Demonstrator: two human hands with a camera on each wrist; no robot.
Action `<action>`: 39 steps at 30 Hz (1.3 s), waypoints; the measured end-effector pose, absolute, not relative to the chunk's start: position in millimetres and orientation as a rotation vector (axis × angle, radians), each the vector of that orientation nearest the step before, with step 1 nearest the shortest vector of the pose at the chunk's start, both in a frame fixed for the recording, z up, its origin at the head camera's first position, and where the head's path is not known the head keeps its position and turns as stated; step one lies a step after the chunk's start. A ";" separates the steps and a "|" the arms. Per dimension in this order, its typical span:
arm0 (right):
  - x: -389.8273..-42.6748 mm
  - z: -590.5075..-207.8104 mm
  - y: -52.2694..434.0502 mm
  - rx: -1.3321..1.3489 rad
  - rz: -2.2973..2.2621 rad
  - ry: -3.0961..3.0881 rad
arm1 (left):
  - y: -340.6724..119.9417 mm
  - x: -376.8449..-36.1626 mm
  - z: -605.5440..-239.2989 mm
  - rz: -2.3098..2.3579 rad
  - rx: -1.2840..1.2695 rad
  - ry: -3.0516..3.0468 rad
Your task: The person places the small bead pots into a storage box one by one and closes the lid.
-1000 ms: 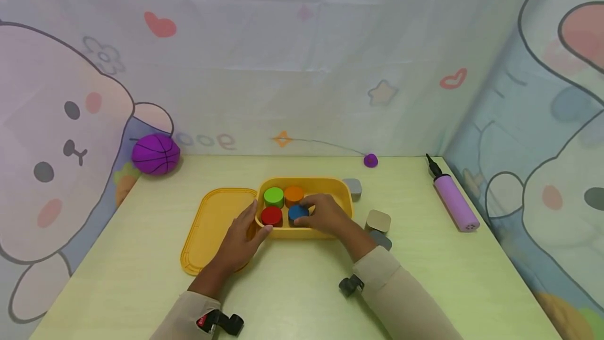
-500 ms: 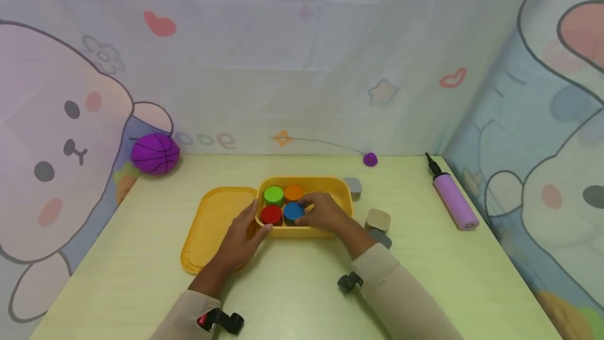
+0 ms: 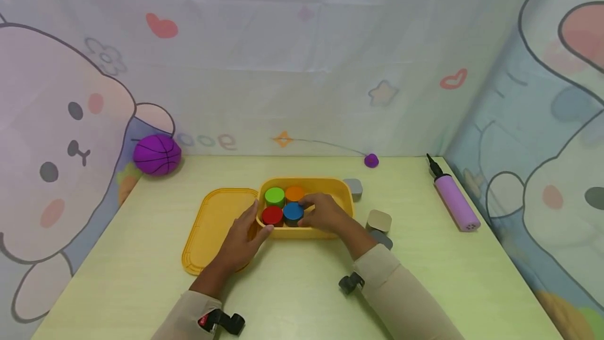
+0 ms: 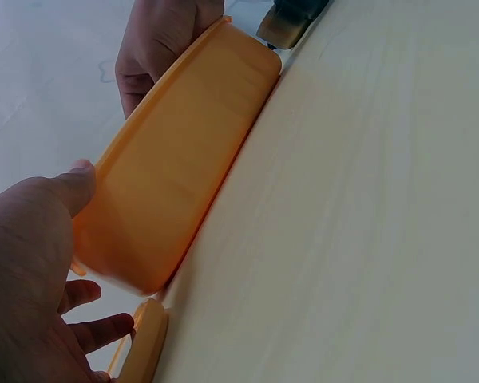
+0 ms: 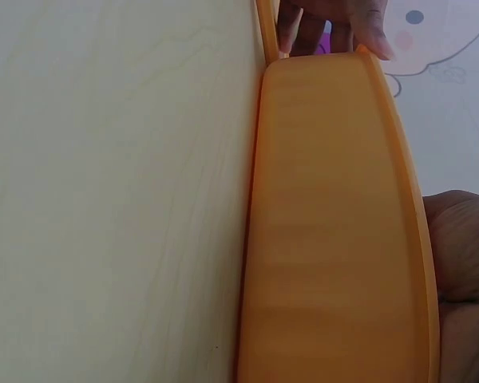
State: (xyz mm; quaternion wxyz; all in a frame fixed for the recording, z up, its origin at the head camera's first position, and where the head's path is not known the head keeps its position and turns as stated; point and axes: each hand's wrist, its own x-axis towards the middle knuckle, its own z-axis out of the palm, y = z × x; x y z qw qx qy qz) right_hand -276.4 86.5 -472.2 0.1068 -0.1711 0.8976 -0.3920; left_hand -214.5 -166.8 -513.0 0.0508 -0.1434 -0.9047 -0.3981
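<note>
A yellow plastic box with rounded corners sits near the middle of the pale green table, and its flat yellow lid lies touching its left side. Inside the box, at the left end, four round pots stand in a square: a green-topped pot far left, an orange-topped pot far right, a red-topped pot near left and a blue-topped pot near right. The right hand reaches into the box with its fingers curled at the blue-topped pot's right side, touching it; whether they truly clasp it cannot be told. The left hand rests on the lid, fingers relaxed, thumb pressed on the box's left wall.

Just right of the box lie small grey and beige rounded-square blocks. A lilac hand pump lies at the far right, a purple ball at the far left.
</note>
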 end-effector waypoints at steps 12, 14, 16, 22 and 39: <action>-271.2 -463.0 95.3 -0.473 -1.180 2.664 | -166.8 -213.9 -513.4 -1.204 -0.443 -2.744; -269.5 -459.0 99.4 -0.499 -1.202 2.673 | -167.1 -213.7 -513.4 -1.207 -0.443 -2.744; -268.6 -455.6 105.2 -0.535 -1.223 2.685 | -167.2 -214.1 -513.8 -1.209 -0.441 -2.746; -266.6 -448.8 127.8 -0.597 -1.269 2.737 | -167.7 -214.5 -515.7 -1.211 -0.427 -2.759; -252.8 -448.5 189.0 -0.445 -1.501 2.926 | -167.8 -216.3 -517.6 -1.214 -0.428 -2.761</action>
